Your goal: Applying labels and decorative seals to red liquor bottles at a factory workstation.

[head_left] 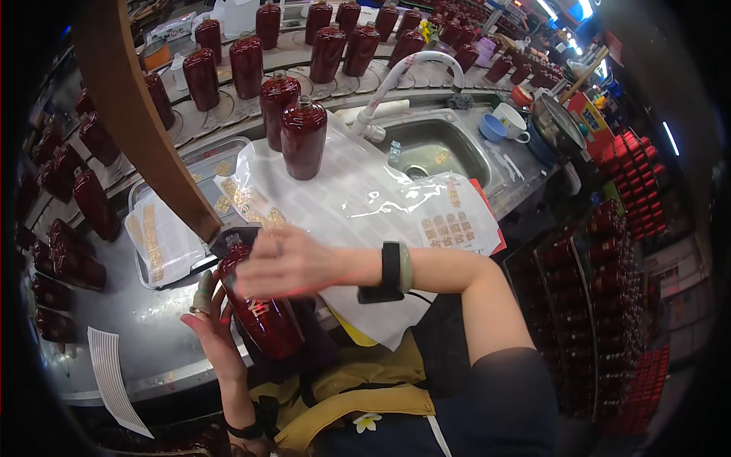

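Note:
A glossy dark red bottle (265, 324) with a gold marking leans before me at the counter's front edge, its neck pointing away. My left hand (215, 324) grips it from the left side; a greenish cover sits on one finger, and some fingers are hidden behind the glass. My right hand (278, 263) lies across the bottle's upper front, smeared by motion, so its fingers cannot be made out. A black band circles the right wrist. Just beyond, gold stickers (251, 199) lie on a clear sheet, and another sticker sheet (451, 228) rests to the right.
Two red bottles (303, 141) stand on the white covering (358, 179). A wooden post (145, 114) rises at the left near the bottle. Behind are a sink (476, 171) with a curved faucet (396, 72) and a conveyor (297, 72) carrying many bottles. Stacked bottles (594, 305) stand at right.

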`<state>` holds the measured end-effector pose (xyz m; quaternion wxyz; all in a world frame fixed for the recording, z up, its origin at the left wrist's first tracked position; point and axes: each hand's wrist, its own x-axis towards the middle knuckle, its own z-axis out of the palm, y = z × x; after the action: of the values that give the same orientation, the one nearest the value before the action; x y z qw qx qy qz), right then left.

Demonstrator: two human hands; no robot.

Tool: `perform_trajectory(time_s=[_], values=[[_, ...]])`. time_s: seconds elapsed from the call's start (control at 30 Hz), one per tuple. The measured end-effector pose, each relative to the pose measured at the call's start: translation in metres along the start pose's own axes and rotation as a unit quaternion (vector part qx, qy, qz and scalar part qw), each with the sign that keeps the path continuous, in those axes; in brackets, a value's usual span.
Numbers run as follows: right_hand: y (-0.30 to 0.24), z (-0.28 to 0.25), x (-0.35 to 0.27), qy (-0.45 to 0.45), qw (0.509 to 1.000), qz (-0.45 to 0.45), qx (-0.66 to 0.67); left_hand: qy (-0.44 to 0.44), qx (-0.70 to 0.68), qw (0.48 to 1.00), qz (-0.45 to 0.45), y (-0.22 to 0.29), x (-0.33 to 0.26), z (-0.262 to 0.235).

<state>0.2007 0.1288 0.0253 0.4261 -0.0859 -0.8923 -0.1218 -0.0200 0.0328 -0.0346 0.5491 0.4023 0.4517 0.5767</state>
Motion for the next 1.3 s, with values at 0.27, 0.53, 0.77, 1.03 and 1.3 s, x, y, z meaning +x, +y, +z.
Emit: perform_trajectory(time_s=[0.27, 0.53, 0.77, 1.03, 1.3], values=[[-0.031, 0.010, 0.032, -0.047, 0.995, 0.084, 0.038, 0.024, -0.005, 1.000, -0.003, -0.002, -0.001, -0.011], [-0.078, -0.018, 0.020, -0.069, 0.971, -0.004, 0.230, 0.006, 0.016, 1.000, 0.003, 0.012, 0.000, 0.009], [-0.039, -0.021, 0.000, 0.140, 0.609, 0.631, 0.459, -0.022, 0.013, 0.996, -0.088, 0.035, 0.010, 0.032], [-0.054, 0.018, -0.003, 0.115, 0.543, 0.710, 0.433, 0.006, -0.003, 0.996, -0.084, 0.029, 0.030, 0.046], [-0.049, 0.014, 0.000, 0.110, 0.519, 0.718, 0.449, 0.001, -0.028, 0.996, -0.089, 0.033, 0.031, 0.046]])
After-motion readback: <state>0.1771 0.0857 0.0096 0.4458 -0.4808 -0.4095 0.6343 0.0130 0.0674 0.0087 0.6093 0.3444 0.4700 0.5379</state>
